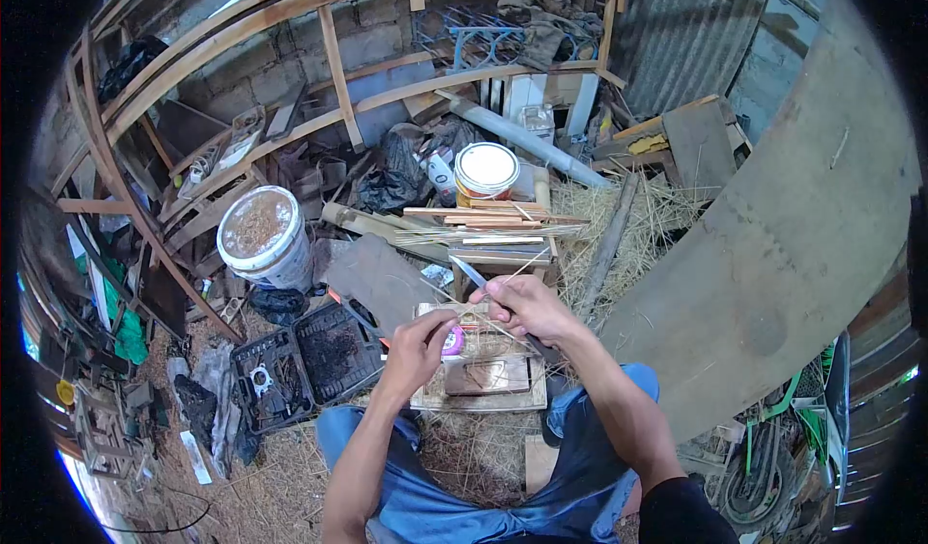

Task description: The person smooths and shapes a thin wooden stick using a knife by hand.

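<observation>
My right hand (534,309) is closed around a knife (470,272), whose blade points up and away to the left. Thin pale strips, like split bamboo (495,326), run between my two hands. The fingers of my left hand (421,351) are pinched together at the strips' left end, and the exact grip is partly hidden. Just beside my left fingertips sits a pink round item (452,340). Below both hands, a brown rectangular block (488,376) lies on a low wooden bench (478,403) between my knees.
Ahead, wooden slats and thin strips (493,220) lie stacked on a stand. Behind them is a white-lidded bucket (486,169). To the left are a larger bucket (263,235) and an open black toolbox (309,365). A large board (764,244) leans at the right.
</observation>
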Demonstrator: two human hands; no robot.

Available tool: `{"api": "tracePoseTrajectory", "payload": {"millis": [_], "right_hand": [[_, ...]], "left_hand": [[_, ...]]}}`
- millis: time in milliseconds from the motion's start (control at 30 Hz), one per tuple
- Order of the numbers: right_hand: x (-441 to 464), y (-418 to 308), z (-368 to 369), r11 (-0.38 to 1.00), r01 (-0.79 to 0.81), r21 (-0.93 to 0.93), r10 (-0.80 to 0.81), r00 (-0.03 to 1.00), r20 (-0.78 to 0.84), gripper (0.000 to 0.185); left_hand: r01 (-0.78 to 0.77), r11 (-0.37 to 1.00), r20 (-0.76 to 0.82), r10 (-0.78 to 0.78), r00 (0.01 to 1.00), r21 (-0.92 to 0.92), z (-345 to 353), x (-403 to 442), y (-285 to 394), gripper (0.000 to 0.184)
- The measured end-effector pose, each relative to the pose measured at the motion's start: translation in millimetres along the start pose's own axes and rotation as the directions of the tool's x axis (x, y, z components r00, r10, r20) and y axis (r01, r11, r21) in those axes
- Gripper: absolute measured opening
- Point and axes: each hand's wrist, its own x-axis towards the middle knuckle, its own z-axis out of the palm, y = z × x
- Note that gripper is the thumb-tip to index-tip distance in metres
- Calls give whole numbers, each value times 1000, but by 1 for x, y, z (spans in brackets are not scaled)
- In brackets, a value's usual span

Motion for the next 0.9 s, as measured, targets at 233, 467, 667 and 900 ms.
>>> {"api": "tracePoseTrajectory", "payload": {"millis": [233, 467, 667, 900], "right_hand": [[-1, -2, -33, 999, 19, 30, -11, 969, -247, 36], [-13, -7, -105, 969, 241, 54, -153, 759, -632, 33], [7, 13, -34, 633, 309, -709, -577, 800, -166, 28], [3, 10, 4, 643, 40, -765, -251, 955, -160, 19]], "left_hand": [[-27, 1000, -35, 27, 999, 14, -14, -9, -13, 13], [86, 950, -82, -64, 995, 299, -55, -18, -32, 12], [-5, 932, -97, 43, 994, 362, -42, -4, -33, 10], [-46, 710, -378, 428, 821, 703, -32, 35, -42, 15]]}}
